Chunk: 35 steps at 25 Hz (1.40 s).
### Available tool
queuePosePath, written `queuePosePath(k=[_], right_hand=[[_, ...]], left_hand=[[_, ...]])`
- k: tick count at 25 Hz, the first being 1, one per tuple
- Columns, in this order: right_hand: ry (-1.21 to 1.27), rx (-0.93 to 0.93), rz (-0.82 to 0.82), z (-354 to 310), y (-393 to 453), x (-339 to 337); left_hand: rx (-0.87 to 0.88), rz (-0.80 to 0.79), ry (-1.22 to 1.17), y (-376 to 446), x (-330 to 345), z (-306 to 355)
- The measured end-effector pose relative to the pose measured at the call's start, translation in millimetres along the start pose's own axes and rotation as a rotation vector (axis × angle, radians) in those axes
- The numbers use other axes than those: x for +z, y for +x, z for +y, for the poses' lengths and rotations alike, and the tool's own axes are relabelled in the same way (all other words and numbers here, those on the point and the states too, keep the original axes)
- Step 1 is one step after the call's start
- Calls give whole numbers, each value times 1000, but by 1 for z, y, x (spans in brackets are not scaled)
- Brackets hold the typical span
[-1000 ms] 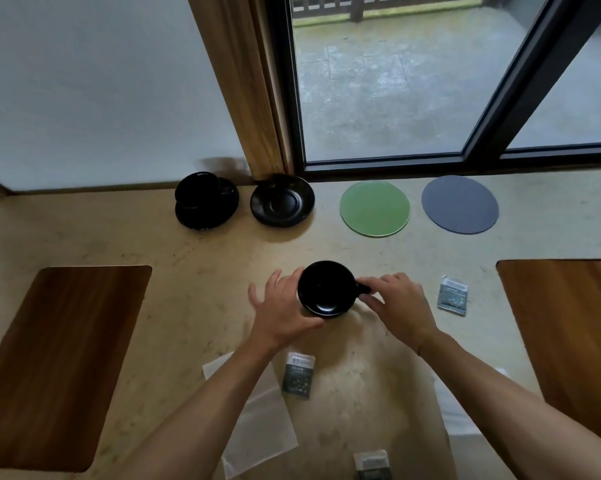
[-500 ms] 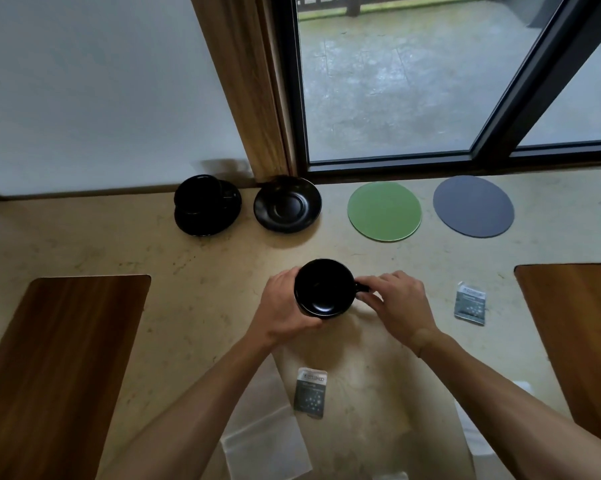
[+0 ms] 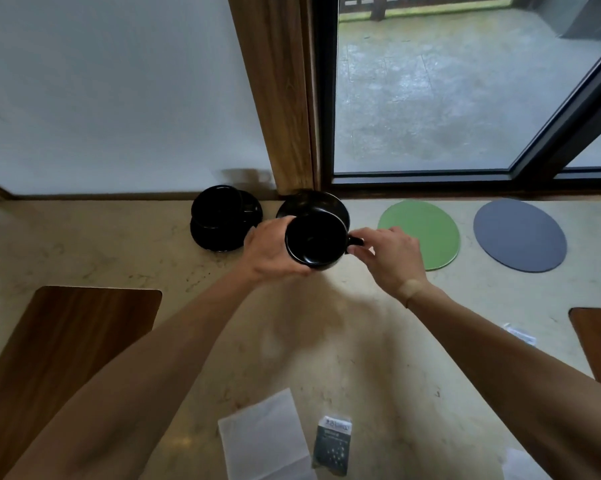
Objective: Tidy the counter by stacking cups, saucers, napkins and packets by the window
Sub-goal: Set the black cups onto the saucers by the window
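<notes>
I hold a black cup [image 3: 315, 242] in the air with both hands. My left hand [image 3: 273, 249] wraps round its left side, and my right hand [image 3: 389, 258] pinches its handle. The cup hovers just in front of and partly over an empty black saucer [image 3: 313, 202] by the window frame. Left of that, another black cup [image 3: 217, 204] sits on its own saucer [image 3: 228, 233]. A white napkin [image 3: 264, 438] and a dark packet [image 3: 332, 445] lie near me on the counter. A second packet [image 3: 521, 334] peeks out past my right forearm.
A green round mat [image 3: 427, 230] and a grey round mat [image 3: 519, 233] lie by the window to the right. Wooden placemats sit at the left [image 3: 63, 348] and right [image 3: 600, 341] of the marble counter [image 3: 119, 251]. Another napkin corner [image 3: 521, 465] shows at the bottom right.
Both hands have lifted the cup off the counter and carried it away from me toward the empty saucer by the window. My view has shifted forward with it.
</notes>
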State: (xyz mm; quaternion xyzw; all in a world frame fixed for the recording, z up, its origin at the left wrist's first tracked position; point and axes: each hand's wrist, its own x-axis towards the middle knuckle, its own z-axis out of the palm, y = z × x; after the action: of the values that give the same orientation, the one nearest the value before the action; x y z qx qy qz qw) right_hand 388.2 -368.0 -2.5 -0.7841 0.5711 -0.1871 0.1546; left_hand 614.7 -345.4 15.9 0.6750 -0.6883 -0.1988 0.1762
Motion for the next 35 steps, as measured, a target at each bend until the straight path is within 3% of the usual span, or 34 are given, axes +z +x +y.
queuePosePath(k=[5, 13, 35], right_hand=[[37, 33, -39, -1, 46, 11], [42, 57, -68, 3, 86, 26], [-6, 62, -109, 10, 80, 24]], left_hand=[[-125, -117, 69, 42, -13, -15], [-174, -157, 117, 78, -10, -27], [-131, -179, 188, 74, -4, -24]])
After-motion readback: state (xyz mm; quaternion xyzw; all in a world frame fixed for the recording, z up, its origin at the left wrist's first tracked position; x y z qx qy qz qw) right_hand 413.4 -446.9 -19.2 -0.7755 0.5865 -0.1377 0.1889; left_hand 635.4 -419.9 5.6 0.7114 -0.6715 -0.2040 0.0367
